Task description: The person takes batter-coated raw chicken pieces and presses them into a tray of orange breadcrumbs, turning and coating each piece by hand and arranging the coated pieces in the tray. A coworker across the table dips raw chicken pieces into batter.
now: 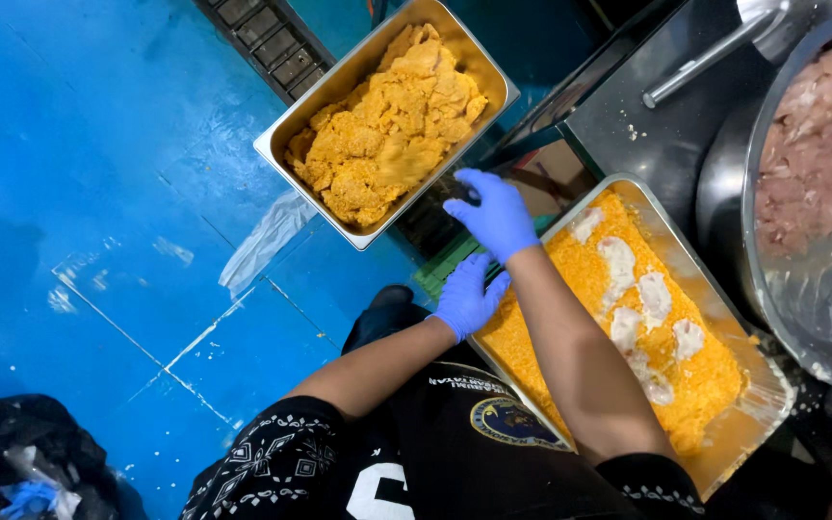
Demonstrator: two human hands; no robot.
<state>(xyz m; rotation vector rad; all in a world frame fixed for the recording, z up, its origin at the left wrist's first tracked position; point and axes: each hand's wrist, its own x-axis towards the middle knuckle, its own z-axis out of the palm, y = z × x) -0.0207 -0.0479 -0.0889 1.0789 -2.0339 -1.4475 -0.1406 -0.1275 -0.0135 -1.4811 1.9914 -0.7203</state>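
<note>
Two hands in blue gloves worked between two metal trays, seen from above by the person's own head camera. The right hand (495, 214) hovered, fingers loosely spread and gripping nothing, at the gap between the trays, near the 5 o'clock edge of the far tray (284, 137). That tray, at 12 o'clock, held a heap of breaded orange pieces (387, 125), probably so finished pieces stayed apart from raw ones. The left hand (467, 297) lay open with its fingers against the 9 o'clock rim of the near tray (765, 393), seemingly steadying it. The near tray, at 3 o'clock, sat on a dark bench (662, 135) and carried a bed of orange crumbs (700, 380) with several pale raw pieces (653, 298) laid on top in a row, likely spaced so each could be coated. At far 3 o'clock a large steel bowl (724, 193) of pink raw meat (820, 144) stood within reach. Below lay a wet blue floor (98, 193).
</note>
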